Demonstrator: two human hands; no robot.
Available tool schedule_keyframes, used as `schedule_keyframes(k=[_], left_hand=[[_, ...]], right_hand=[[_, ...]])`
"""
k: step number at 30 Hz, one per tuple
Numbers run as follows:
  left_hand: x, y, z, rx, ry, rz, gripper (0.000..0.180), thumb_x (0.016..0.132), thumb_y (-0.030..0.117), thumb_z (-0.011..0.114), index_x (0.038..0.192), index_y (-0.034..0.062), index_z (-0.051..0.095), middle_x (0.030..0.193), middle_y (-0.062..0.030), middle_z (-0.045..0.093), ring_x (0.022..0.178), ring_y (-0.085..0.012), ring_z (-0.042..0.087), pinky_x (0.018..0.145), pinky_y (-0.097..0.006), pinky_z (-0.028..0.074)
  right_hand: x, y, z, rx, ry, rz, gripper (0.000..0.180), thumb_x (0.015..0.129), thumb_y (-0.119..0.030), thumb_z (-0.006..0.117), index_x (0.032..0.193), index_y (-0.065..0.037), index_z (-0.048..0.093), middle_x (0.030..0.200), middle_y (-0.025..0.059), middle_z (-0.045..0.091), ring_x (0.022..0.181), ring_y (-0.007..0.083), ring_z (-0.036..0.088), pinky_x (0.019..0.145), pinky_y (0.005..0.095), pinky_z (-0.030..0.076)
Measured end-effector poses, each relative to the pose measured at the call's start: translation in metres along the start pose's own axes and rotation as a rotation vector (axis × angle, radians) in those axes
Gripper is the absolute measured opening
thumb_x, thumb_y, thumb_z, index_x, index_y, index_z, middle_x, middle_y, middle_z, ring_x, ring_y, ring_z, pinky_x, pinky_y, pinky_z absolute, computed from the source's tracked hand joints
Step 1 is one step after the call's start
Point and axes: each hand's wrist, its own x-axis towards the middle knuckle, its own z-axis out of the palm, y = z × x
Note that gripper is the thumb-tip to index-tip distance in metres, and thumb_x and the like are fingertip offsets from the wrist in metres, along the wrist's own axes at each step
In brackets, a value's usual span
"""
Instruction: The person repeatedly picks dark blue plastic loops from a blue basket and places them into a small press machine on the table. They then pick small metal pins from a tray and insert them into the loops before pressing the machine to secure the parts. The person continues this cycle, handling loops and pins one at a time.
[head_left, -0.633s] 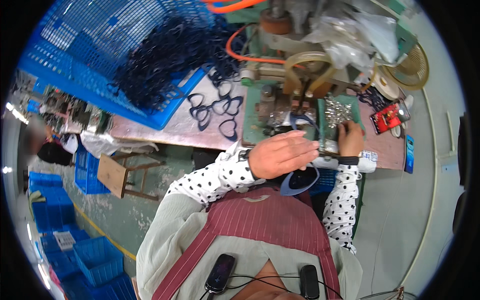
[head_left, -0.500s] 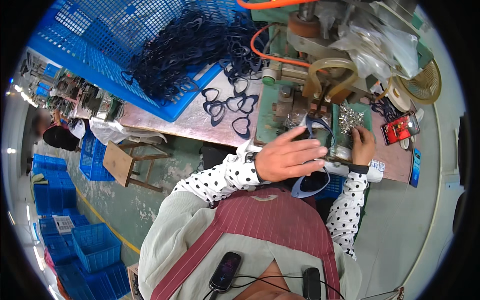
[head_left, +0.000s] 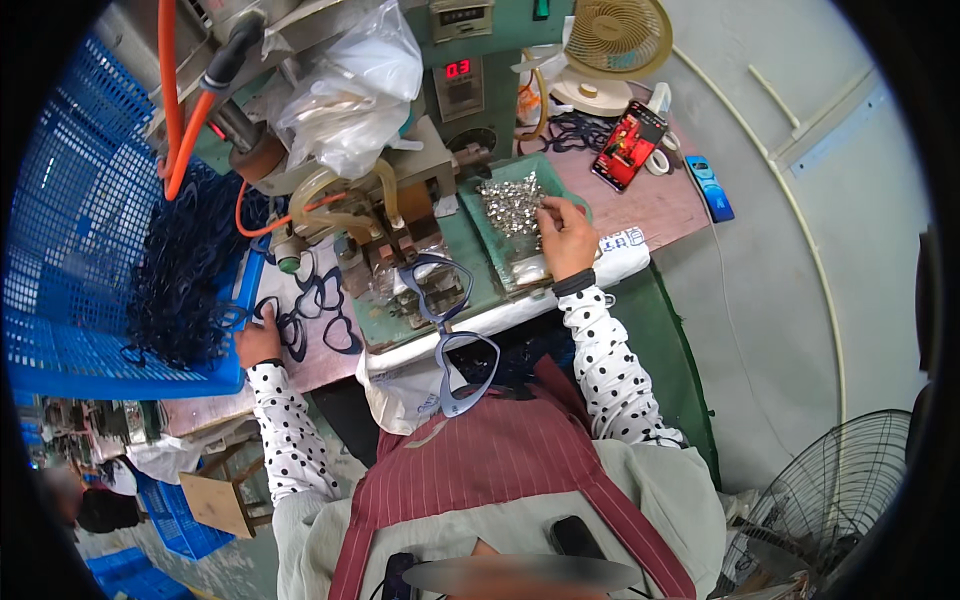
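Note:
My left hand (head_left: 260, 342) is at the blue basket's near corner, beside loose dark blue heart-shaped glasses frames (head_left: 343, 334) on the table. Its visible fingers are apart, and no frame is plainly held in them. At the green tray (head_left: 486, 232), my right hand (head_left: 570, 242) has thumb and fingertips pinched together at the edge of a pile of small shiny metal parts (head_left: 512, 203); the piece between them is too small to see clearly. A blue-grey heart-shaped glasses frame (head_left: 470, 400) stands tilted at the machine's work point, touched by neither hand.
A big blue basket (head_left: 60, 290) heaped with dark frames is at the left. The bench machine (head_left: 440, 165) with orange hoses rises ahead. A phone (head_left: 628, 145), a blue phone-like object (head_left: 709, 187) and a small fan (head_left: 618, 38) are at the right; a wire-guard fan (head_left: 820, 490) stands lower right.
My left hand has left the glasses frame at the machine and moved left to the basket's corner. My right hand stays at the metal parts. The view has turned right.

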Motion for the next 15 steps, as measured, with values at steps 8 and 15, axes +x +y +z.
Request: schedule_keyframes(k=[8,15], left_hand=[[-0.003,0.020,0.029,-0.262,0.374,0.241,0.036,0.092,0.037,0.056,0.092,0.0016,0.059,0.081,-0.0237,0.063,0.076,-0.0441,0.061,0.064,-0.054,0.047],[-0.101,0.107,-0.111,-0.785,0.500,0.696,0.013,0.084,0.000,0.061,0.096,0.0031,0.063,0.091,-0.0131,0.067,0.077,-0.0344,0.063,0.071,-0.040,0.048]], right_hand=[[0.000,-0.017,0.003,0.077,-0.104,-0.023,0.010,0.074,-0.009,0.075,0.084,-0.008,0.073,0.078,0.0090,0.069,0.068,0.0262,0.064,0.062,0.0345,0.050],[0.004,-0.106,-0.014,0.465,-0.431,0.104,0.016,0.079,-0.002,0.069,0.094,-0.004,0.074,0.084,0.0071,0.069,0.066,0.0113,0.057,0.062,0.0244,0.045]])
